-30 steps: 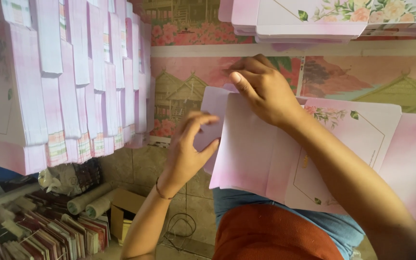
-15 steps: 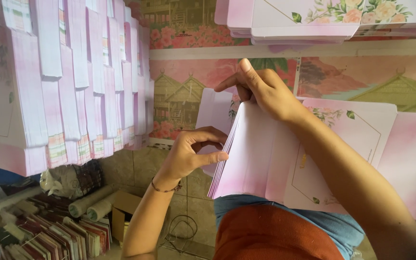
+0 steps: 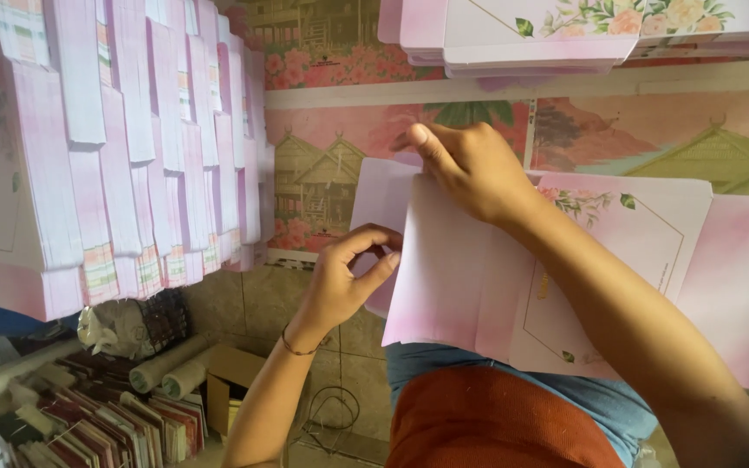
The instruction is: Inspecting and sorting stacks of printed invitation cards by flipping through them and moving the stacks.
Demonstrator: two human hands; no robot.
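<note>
A pink folded card (image 3: pixel 452 269) with a floral corner lies in front of me on the work surface. My right hand (image 3: pixel 470 165) presses down on its top edge, fingers bent over the fold. My left hand (image 3: pixel 348 277) pinches the card's left flap between thumb and fingers, lifting it a little off the sheet beneath. A second pink sheet (image 3: pixel 739 286) lies under the card and sticks out to the right.
A tall stack of pink folded cards (image 3: pixel 132 139) fills the left. More floral cards (image 3: pixel 565 35) are piled at the top. A picture-printed mat (image 3: pixel 322 173) covers the surface. Below left are paper rolls (image 3: pixel 166 373) and a box of card stock (image 3: pixel 106 425).
My left hand has moved from flat on the card to pinching its left flap. My right hand has slid up to the card's top edge, and the flap is folded over.
</note>
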